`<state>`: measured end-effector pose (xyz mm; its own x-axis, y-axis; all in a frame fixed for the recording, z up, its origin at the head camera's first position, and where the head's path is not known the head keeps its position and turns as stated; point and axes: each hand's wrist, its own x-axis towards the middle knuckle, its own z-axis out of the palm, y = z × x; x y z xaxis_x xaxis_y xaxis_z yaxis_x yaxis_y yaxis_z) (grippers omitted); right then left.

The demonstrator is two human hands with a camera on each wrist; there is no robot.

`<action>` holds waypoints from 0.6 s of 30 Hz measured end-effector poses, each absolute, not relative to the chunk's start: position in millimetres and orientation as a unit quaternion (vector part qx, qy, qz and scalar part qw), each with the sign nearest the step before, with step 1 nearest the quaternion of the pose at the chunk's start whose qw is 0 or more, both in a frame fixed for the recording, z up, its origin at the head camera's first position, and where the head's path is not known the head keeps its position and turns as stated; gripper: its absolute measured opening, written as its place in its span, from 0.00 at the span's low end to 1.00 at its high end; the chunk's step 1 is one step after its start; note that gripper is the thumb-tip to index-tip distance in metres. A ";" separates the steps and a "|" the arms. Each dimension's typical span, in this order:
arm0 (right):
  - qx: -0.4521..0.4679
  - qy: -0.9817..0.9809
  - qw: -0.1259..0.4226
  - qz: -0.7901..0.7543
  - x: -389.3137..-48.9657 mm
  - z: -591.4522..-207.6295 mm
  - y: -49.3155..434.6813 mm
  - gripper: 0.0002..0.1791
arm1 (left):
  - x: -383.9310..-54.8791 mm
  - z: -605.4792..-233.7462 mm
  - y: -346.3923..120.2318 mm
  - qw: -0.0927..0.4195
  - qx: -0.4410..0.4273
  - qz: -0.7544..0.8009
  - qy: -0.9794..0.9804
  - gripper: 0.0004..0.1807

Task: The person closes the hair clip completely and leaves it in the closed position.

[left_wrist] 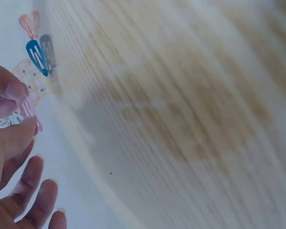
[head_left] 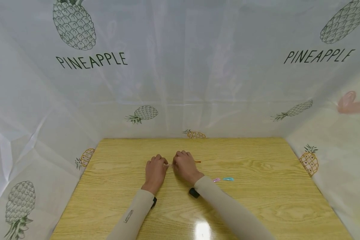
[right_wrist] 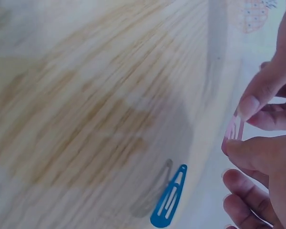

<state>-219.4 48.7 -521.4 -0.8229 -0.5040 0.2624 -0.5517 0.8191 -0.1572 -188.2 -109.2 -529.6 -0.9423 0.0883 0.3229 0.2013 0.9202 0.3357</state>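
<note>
My left hand and right hand meet over the far half of the table, fingertips close together. Between them they pinch a small pink snap hair clip, each with thumb and fingers, as both wrist views show. The lower fingers of each hand stay loosely extended. A blue snap hair clip lies on the table beside my right hand, which hides it in the head view. Beyond it sits an orange hair clip, partly covered by the right hand in the head view.
Right of my right forearm lie another pink hair clip and a light-blue one. The wood-grain table is bordered at the back and sides by white pineapple-print sheeting. Black devices are strapped to both wrists.
</note>
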 end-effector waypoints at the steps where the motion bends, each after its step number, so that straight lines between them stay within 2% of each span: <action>1: 0.279 -0.948 0.109 0.111 -217.8 -520.2 50.4 0.04 | -186.1 -528.4 -109.6 0.154 -0.077 -0.187 -0.967 0.07; 6: 0.289 -0.943 0.128 0.102 -209.6 -517.2 58.5 0.04 | -177.0 -525.4 -110.9 0.147 -0.096 -0.181 -0.968 0.14; 13: 0.302 -0.937 0.149 0.098 -200.6 -515.6 67.7 0.03 | -167.7 -524.5 -108.4 0.148 -0.120 -0.191 -0.963 0.08; 18: 0.308 -0.931 0.162 0.108 -193.7 -511.9 74.0 0.04 | -162.1 -524.4 -105.8 0.170 -0.137 -0.178 -0.959 0.06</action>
<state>-193.7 74.0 -511.9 -0.7584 -0.5378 0.3683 -0.6080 0.7873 -0.1023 -162.1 -105.8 -524.4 -0.9042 0.2030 0.3758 0.3241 0.8992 0.2940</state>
